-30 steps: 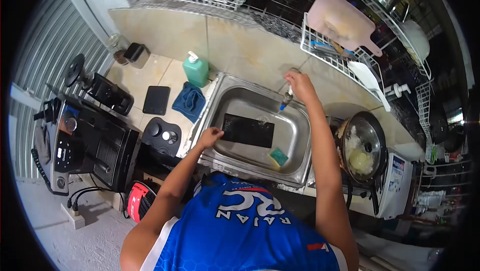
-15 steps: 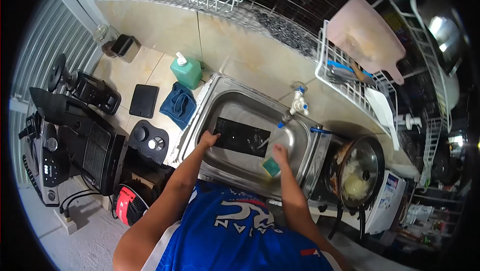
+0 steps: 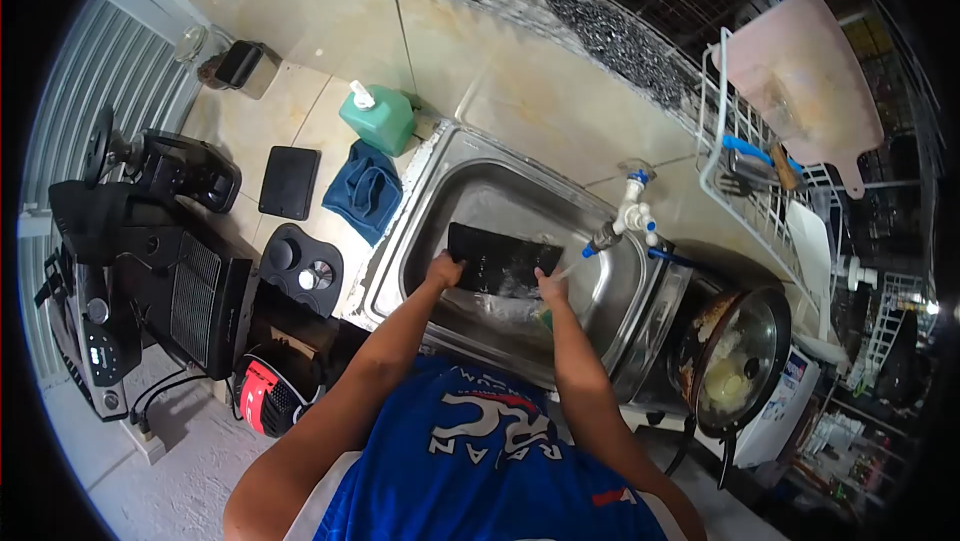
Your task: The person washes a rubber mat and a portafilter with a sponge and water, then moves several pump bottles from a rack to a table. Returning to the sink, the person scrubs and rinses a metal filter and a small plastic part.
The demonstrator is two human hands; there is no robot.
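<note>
A flat black rectangular panel is held inside the steel sink, wet and with water splashing over it. My left hand is closed on its left edge. At the opposite end, my right hand grips the right edge, with a green and yellow sponge showing in part just below the fingers. Water runs from the white faucet down beside my right hand and onto the panel's right end.
Left of the sink are a blue cloth, a green soap bottle, a black scale-like slab and a coffee machine. To the right stands a lidded pan, below a wire rack holding a pink cutting board.
My right hand has moved from beside the sponge up to the panel's right edge. The panel is now raised and tilted between both hands, with water splashing off it.
</note>
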